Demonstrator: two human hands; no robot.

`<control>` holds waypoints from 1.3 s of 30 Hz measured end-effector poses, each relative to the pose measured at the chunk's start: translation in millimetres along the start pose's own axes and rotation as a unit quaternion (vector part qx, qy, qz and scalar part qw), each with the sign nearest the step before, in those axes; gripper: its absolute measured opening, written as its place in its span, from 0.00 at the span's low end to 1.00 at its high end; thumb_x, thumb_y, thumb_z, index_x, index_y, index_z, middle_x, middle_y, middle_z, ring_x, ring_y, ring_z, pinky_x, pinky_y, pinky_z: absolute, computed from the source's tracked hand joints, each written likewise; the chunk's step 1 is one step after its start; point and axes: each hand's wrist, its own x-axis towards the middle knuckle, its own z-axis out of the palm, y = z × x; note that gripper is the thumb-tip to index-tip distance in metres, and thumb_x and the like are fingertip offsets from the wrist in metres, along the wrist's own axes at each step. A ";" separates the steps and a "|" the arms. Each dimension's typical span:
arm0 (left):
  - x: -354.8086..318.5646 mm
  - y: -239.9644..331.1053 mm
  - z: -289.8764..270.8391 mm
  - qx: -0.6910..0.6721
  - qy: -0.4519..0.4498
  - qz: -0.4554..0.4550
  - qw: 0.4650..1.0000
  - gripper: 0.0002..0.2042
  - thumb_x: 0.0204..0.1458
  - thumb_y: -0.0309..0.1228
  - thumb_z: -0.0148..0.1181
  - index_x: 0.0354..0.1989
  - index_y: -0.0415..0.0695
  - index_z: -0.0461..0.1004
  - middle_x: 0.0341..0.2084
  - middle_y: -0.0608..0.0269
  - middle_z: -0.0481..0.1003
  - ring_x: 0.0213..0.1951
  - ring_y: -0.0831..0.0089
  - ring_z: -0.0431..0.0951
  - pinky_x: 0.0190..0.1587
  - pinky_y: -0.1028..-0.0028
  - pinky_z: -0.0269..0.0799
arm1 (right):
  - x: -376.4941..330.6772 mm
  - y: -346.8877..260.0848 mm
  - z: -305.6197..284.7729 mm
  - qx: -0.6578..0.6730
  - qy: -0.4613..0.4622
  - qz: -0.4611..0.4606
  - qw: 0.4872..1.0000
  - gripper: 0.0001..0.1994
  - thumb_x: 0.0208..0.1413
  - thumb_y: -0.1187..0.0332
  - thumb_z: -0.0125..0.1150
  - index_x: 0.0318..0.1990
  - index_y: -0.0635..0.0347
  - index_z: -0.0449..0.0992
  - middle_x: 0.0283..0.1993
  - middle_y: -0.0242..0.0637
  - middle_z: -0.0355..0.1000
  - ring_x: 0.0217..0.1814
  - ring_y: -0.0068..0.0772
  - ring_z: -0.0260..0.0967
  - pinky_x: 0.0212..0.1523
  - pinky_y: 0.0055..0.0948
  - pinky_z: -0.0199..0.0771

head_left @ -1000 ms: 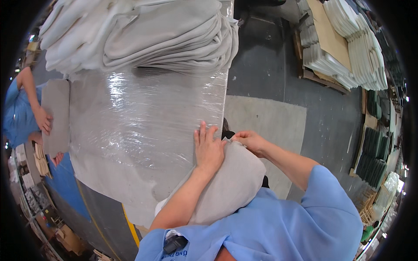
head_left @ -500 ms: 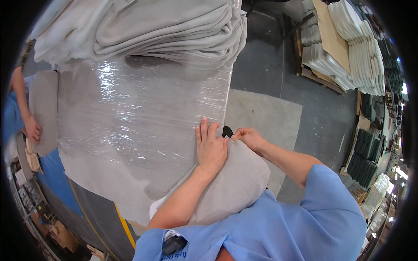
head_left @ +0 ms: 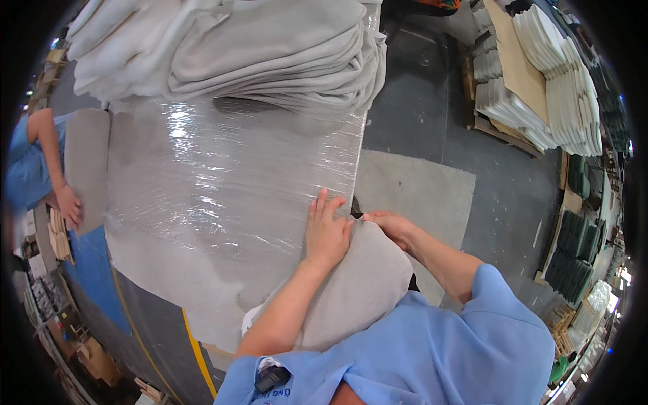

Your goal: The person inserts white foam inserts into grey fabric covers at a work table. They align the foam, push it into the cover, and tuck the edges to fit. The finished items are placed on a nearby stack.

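Observation:
A grey padded fabric piece (head_left: pixel 364 283) hangs over the near right corner of the table, close against my body. My left hand (head_left: pixel 327 233) lies with fingers spread on the film-covered tabletop (head_left: pixel 202 169), its thumb side by the fabric's upper edge. At that edge my right hand (head_left: pixel 391 226) pinches the fabric between thumb and fingertips. A small black piece (head_left: pixel 356 206) shows at the table's edge just beyond my fingertips; what it is I cannot make out.
Folded grey fabric covers (head_left: pixel 283 61) are heaped at the table's far side. On the left, a co-worker's hand (head_left: pixel 67 206) rests by a grey fabric panel (head_left: pixel 88 162). White stacked pieces (head_left: pixel 513 115) sit on a pallet at the right, with dark green stacks (head_left: pixel 570 250) nearer.
My right hand stays at the fabric edge, turned slightly flatter. My left fingers have shifted a little, the fingertips bending slightly. The whole view has moved slightly, with things appearing further right and lower.

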 end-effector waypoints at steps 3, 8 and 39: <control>-10.9 5.2 -0.7 -0.004 0.010 0.008 1.000 0.13 0.60 0.35 0.65 0.31 0.36 0.82 0.66 0.55 0.68 0.76 0.42 0.54 0.75 0.40 0.50 | -14.5 3.7 3.6 -0.007 -0.002 -0.017 1.000 0.11 0.66 0.63 0.68 0.45 0.60 0.78 0.42 0.35 0.80 0.39 0.28 0.79 0.41 0.32 0.84; -42.8 13.0 5.9 0.010 0.031 0.005 0.999 0.14 0.61 0.37 0.64 0.33 0.36 0.82 0.65 0.49 0.70 0.75 0.43 0.57 0.75 0.42 0.50 | -39.0 28.7 10.3 -0.059 0.038 -0.092 0.993 0.08 0.66 0.65 0.69 0.41 0.59 0.79 0.37 0.33 0.79 0.37 0.25 0.78 0.38 0.30 0.81; -102.8 12.2 31.6 0.080 -0.177 0.034 0.980 0.12 0.59 0.37 0.66 0.28 0.41 0.84 0.79 0.62 0.52 0.80 0.42 0.41 0.78 0.42 0.38 | 20.8 196.8 -4.9 0.086 0.062 0.010 0.994 0.10 0.68 0.63 0.64 0.34 0.56 0.77 0.28 0.29 0.76 0.22 0.22 0.70 0.22 0.30 0.72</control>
